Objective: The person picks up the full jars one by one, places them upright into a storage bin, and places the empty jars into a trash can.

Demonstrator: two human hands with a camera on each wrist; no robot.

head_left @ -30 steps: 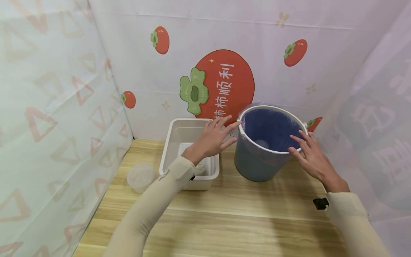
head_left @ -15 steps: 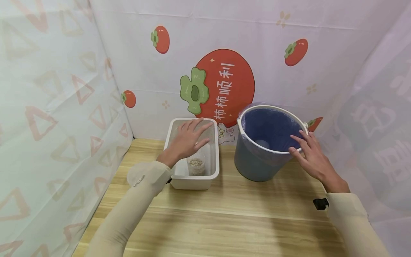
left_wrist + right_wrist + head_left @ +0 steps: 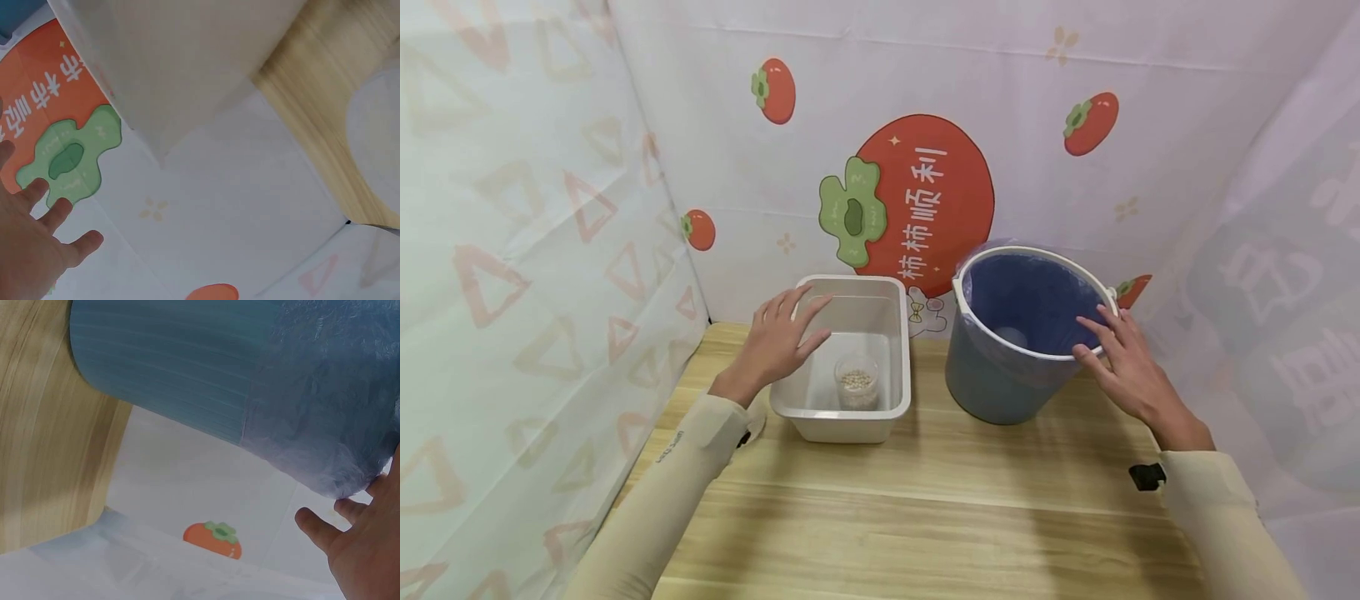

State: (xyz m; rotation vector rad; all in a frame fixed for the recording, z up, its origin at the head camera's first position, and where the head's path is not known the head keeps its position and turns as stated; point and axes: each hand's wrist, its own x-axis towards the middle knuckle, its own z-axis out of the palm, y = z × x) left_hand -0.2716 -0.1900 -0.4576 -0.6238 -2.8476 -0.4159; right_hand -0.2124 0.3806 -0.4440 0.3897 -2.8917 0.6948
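Observation:
My left hand (image 3: 771,342), fingers spread and holding nothing, is over the left rim of a pale rectangular plastic tub (image 3: 846,430). Inside the tub stands a small clear cup (image 3: 857,392) with small pale grains. To the right is a blue bucket (image 3: 1000,383) with a white rim, and a thin clear plastic bag (image 3: 312,412) lines it and folds down outside. My right hand (image 3: 1123,367) is at the bucket's right rim, fingers loosely spread. In the right wrist view its fingertips meet the bag's lower edge, while the thumb stays off it.
A translucent round container (image 3: 378,134) stands on the wooden table (image 3: 925,517) left of the tub, mostly hidden by my left sleeve in the head view. A printed cloth wall (image 3: 737,150) rises right behind the tub and bucket, with more cloth at both sides.
My left hand has moved left, from beside the bucket's left rim across the tub to its left rim, uncovering the cup. My right hand and the bucket have stayed in place.

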